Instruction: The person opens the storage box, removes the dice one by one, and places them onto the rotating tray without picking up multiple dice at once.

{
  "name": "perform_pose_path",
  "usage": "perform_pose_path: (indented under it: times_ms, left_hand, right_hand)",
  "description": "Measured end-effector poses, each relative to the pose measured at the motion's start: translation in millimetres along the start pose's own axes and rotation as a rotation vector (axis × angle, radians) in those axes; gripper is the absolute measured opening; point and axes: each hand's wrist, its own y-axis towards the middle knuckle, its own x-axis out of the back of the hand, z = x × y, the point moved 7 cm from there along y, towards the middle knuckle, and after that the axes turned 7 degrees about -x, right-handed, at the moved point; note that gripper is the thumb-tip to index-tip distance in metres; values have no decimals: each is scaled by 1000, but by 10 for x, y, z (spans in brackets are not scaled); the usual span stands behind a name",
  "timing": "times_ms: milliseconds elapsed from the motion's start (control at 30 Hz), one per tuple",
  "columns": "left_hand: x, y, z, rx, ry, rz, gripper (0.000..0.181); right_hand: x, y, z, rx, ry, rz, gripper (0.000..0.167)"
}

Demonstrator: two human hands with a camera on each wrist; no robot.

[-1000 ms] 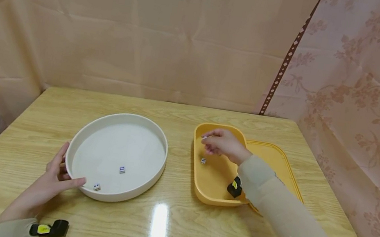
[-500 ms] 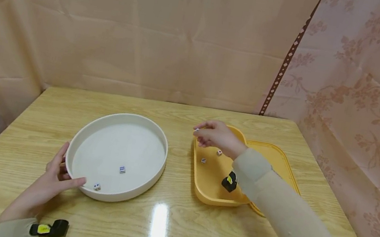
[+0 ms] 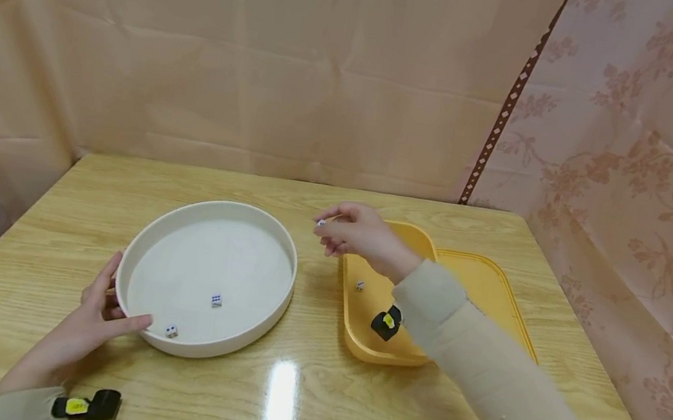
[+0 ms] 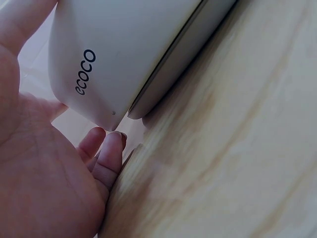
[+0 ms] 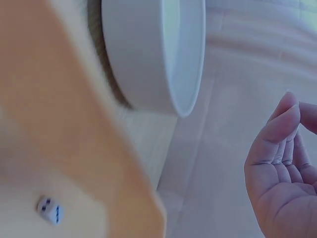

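Observation:
My left hand (image 3: 90, 325) grips the near-left rim of a round white tray (image 3: 287, 290), thumb over the rim and fingers along the outer wall. The left wrist view shows the tray's wall (image 4: 109, 44) with "ecoco" lettering. Inside the tray lie one die (image 3: 216, 301) and another die (image 3: 172, 331) near the thumb. Between thumb and fingertips my right hand (image 3: 362, 235) pinches a small white die (image 3: 321, 223), above the gap between tray and yellow box (image 3: 363, 352). One die (image 3: 360, 286) shows in the box, also the die (image 5: 50, 210) in the right wrist view.
A flat yellow lid (image 3: 490, 286) lies at the box's right side, partly under the right forearm. All stands on a wood-grain table (image 3: 199, 409). A beige curtain (image 3: 266, 67) hangs behind, and a floral cloth (image 3: 657, 187) on the right.
My right hand has moved left with the die, from over the yellow box out past its left edge. The hand and sleeve now cover a second die in the box. My left hand stays still.

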Motion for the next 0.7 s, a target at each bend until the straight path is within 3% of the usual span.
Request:
perform_pose_path:
  times_ms: [700]
  left_hand:
    - [21, 19, 2, 29, 26, 8, 117]
  right_hand:
    - [-557, 57, 193, 34, 6, 133, 28]
